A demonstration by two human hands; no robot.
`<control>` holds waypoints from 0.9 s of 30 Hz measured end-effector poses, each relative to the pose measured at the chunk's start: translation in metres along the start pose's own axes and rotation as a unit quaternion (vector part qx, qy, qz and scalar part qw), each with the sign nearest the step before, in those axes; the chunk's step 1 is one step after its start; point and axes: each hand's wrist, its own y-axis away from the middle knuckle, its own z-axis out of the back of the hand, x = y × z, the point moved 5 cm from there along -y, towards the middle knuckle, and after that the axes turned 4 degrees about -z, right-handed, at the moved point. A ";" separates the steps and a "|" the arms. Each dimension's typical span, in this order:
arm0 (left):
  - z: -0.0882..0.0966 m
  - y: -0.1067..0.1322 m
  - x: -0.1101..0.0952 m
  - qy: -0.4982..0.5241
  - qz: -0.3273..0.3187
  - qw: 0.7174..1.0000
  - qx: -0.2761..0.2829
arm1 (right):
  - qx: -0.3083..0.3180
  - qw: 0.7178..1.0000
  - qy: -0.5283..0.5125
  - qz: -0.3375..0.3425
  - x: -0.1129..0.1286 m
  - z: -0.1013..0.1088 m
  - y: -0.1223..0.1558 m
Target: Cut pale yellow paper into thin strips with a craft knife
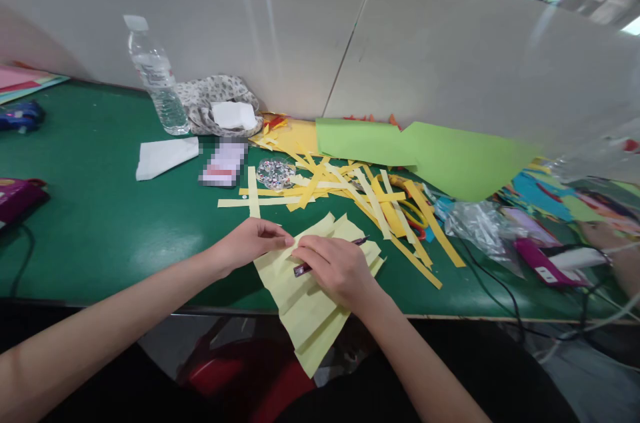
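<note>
Holding creased paper [295,303] beneath both hands, pinching its upper edge between nearly meeting fingertips of the left hand [253,244]; curling the right hand [337,270] around a slim tool [301,270] against it, facing strips [314,184] just beyond.

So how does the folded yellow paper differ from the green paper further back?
The folded paper is pale yellow; the green paper is bright green. The folded paper has creases; the green paper looks mostly smooth. The folded paper overhangs the table's near edge; the green paper lies by the wall. Both are paper.
</note>
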 end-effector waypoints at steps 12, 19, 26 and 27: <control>0.000 0.000 0.001 -0.004 -0.013 1.000 -0.009 | 0.051 0.999 0.009 0.004 0.004 -0.003 -0.001; 0.003 0.003 -0.013 -0.075 -0.034 0.996 -0.014 | -0.082 0.975 0.014 -0.208 -0.041 0.017 0.009; 0.026 0.039 -0.041 -0.449 -0.130 0.882 -0.049 | -0.107 0.949 0.053 -0.292 -0.075 0.031 0.017; 0.029 0.043 -0.038 -0.473 -0.121 0.871 -0.050 | -0.131 0.949 0.038 -0.283 -0.071 0.035 0.015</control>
